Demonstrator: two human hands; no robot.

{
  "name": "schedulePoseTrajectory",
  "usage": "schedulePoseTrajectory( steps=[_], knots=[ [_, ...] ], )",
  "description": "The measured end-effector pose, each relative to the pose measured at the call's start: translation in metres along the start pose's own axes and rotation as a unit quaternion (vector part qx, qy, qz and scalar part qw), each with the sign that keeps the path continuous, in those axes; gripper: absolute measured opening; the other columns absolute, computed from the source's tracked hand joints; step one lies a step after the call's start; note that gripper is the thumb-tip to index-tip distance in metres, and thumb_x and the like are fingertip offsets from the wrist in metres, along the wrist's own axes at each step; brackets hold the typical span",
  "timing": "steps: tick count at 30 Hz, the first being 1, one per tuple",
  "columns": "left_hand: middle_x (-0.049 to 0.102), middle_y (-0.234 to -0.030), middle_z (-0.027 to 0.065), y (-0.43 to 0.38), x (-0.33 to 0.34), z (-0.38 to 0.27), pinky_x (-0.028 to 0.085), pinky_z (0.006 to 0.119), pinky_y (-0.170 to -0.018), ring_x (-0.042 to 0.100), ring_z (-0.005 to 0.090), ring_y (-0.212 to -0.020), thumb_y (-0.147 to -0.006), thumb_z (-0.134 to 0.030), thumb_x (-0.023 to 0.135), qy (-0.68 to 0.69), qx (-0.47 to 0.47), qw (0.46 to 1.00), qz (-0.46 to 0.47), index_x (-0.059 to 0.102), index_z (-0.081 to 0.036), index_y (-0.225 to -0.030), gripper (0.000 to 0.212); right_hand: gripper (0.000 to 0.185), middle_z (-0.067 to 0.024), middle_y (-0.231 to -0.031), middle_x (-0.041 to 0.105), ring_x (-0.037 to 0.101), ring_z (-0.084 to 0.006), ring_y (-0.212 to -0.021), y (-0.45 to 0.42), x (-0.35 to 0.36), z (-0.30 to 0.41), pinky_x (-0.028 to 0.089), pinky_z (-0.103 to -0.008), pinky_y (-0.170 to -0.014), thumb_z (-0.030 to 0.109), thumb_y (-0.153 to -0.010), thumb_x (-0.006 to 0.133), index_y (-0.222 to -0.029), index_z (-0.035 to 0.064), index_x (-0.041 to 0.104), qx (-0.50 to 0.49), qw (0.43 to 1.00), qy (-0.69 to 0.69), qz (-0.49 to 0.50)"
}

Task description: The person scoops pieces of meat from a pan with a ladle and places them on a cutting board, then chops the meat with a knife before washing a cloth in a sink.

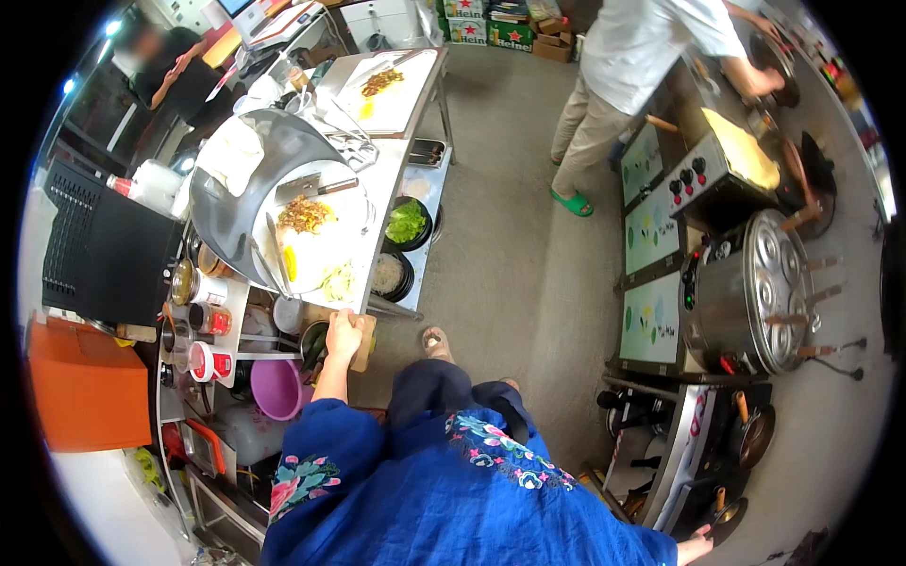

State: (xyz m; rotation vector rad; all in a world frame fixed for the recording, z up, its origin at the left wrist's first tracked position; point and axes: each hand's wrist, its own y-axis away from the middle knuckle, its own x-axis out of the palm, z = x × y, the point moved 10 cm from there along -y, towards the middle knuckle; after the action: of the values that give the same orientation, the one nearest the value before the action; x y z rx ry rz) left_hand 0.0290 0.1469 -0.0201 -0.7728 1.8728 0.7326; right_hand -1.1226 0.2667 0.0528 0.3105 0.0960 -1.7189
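Observation:
My left hand [342,338] is at the near corner of the white worktable [382,240], fingers curled against a wooden board [365,345]. Whether it grips the board cannot be told. Just beyond lies a round white cutting board [311,258] with chopped brown filling [304,214], shredded greens [338,281], a yellow strip [289,263], metal tongs [270,263] and a cleaver [315,187]. Low on the right, my right hand [696,546] reaches beside a small pan [729,522] with a wooden handle. Part of that hand is cut off by the lower edge and the sleeve.
A person in a white shirt [637,56] works at the right-hand counter. A large steel cooker [722,297] stands nearer on that counter. Left are shelves with jars [210,319] and a purple basin [276,389]. Bowls of lettuce [407,221] sit under the table. Another person stands far left.

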Motion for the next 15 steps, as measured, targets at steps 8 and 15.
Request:
schedulePoseTrajectory(
  steps=[8, 15],
  knots=[
    [0.060, -0.102, 0.0157, -0.073, -0.021, 0.019, 0.050, 0.046, -0.076, 0.063, 0.0357, -0.090, -0.085, -0.022, 0.067, 0.080, 0.019, 0.996, -0.032, 0.058, -0.010, -0.100, 0.021, 0.035, -0.0176, -0.096, 0.070, 0.067, -0.0288, -0.085, 0.253, 0.233, -0.074, 0.057, -0.0389, -0.084, 0.022, -0.094, 0.048, -0.106, -0.0075, 0.062, 0.172, 0.902, -0.057, 0.393],
    [0.057, -0.100, 0.0165, -0.098, -0.018, 0.018, 0.051, 0.049, -0.071, 0.062, 0.0376, -0.084, -0.083, -0.018, 0.067, 0.099, 0.031, 0.995, -0.006, 0.055, -0.009, -0.098, 0.022, 0.035, -0.0172, -0.104, 0.065, 0.067, -0.0278, -0.087, 0.821, 0.337, -0.147, 0.058, -0.0399, -0.076, 0.017, -0.094, 0.060, -0.123, -0.0007, 0.053, 0.043, 0.600, 0.245, 0.760]
  ],
)
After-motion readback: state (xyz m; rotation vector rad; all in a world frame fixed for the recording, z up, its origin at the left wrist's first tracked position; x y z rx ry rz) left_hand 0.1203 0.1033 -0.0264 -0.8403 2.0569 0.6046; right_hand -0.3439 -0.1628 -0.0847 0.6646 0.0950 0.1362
